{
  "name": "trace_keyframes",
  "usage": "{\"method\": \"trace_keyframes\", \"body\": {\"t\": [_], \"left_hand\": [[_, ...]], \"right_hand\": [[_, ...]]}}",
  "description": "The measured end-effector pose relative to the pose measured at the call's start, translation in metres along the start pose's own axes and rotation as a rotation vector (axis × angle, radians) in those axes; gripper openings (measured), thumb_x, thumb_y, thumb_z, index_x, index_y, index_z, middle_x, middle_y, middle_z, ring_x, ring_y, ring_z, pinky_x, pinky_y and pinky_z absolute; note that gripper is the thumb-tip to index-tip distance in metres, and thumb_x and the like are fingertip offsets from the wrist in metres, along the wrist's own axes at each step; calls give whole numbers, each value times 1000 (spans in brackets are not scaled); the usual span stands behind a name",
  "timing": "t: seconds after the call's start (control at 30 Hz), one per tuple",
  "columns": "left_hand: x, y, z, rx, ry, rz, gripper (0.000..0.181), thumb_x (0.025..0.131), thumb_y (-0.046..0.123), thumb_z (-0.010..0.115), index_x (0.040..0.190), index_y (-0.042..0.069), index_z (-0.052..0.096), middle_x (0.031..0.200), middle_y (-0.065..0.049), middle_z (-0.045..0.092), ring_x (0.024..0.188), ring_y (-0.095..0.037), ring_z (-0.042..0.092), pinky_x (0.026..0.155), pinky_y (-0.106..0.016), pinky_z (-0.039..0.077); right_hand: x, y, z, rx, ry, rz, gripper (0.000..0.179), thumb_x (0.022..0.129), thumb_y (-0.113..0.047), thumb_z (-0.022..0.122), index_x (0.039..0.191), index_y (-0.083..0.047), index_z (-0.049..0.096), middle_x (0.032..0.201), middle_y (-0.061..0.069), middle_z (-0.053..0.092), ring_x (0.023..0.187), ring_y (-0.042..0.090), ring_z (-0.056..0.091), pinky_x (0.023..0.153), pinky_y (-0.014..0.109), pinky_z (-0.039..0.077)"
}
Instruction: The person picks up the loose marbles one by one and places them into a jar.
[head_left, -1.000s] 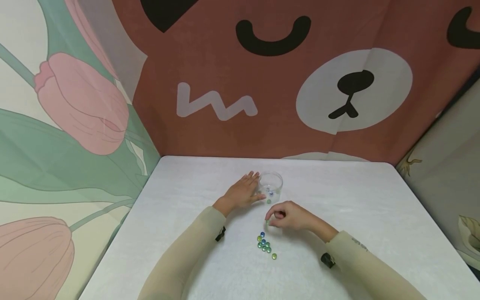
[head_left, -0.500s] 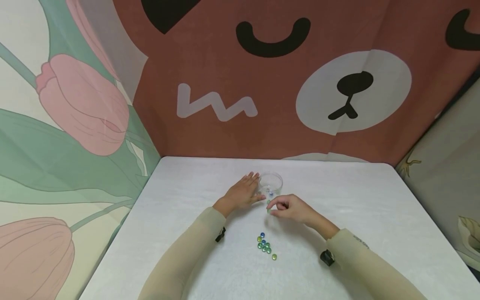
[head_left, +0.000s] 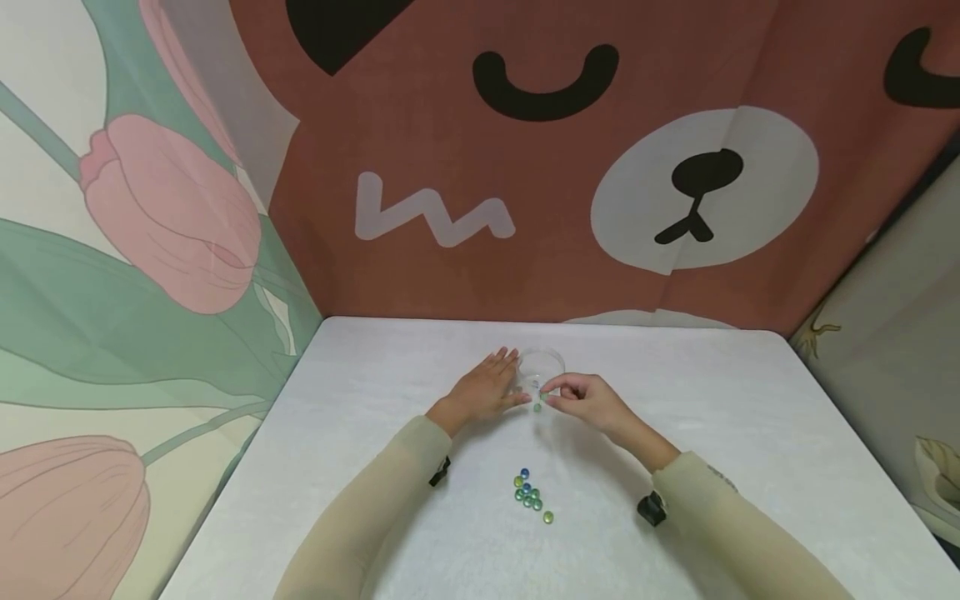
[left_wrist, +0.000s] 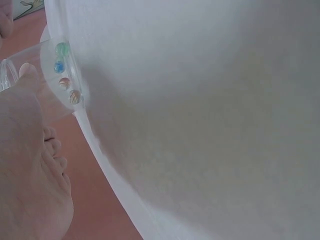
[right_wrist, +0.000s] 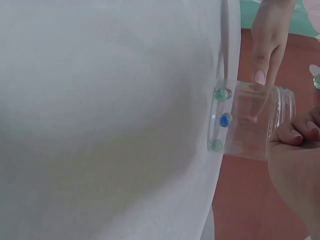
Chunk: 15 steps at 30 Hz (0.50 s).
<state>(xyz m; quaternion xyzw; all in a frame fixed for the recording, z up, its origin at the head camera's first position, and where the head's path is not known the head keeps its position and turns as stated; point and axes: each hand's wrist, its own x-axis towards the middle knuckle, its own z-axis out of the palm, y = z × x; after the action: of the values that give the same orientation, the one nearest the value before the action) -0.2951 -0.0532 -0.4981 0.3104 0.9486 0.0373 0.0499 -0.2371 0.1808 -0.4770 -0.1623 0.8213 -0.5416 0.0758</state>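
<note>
A clear plastic jar (right_wrist: 250,135) stands upright toward the back of the table, with several marbles (right_wrist: 225,120) at its bottom, green, blue and brownish. My left hand (head_left: 486,387) is at the jar's left side. Its fingers are straight, and the thumb touches the wall in the left wrist view. Beside the jar's near right side, my right hand (head_left: 596,406) pinches a green marble (right_wrist: 317,81) between thumb and index finger. That marble is up near the rim in the right wrist view. In front of both hands, a cluster of green, blue and yellowish marbles (head_left: 527,496) lies on the table.
The white-covered table (head_left: 675,475) ends at a brown bear-print backdrop (head_left: 450,283). A flower-print cloth (head_left: 150,350) hangs at the left and another patterned cloth (head_left: 885,358) at the right.
My right hand has moved away from the loose marbles, forward and up to the jar, with the green marble in its pinch. My left hand has stayed beside the jar.
</note>
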Motion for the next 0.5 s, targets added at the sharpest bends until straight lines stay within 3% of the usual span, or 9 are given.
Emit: {"method": "trace_keyframes", "body": {"t": [0.23,0.5], "left_hand": [[-2,3,-4,-10,-30,-17,84,103,64,35,162,6,19,170,-6,11,157,-21,3,128,-32,3],[-3,2,-5,9,-34,-15,84,103,65,33,162,7,17,171,-5,10,157,-21,2,128,-31,3]], "right_hand": [[7,-7,-2,-5,110,63,22,94,-22,74,111,-8,76,64,-4,41,60,11,38,51,23,32],[18,-7,-3,16,207,57,22,94,-23,74,111,-9,75,69,-3,42,62,10,38,52,22,33]]}}
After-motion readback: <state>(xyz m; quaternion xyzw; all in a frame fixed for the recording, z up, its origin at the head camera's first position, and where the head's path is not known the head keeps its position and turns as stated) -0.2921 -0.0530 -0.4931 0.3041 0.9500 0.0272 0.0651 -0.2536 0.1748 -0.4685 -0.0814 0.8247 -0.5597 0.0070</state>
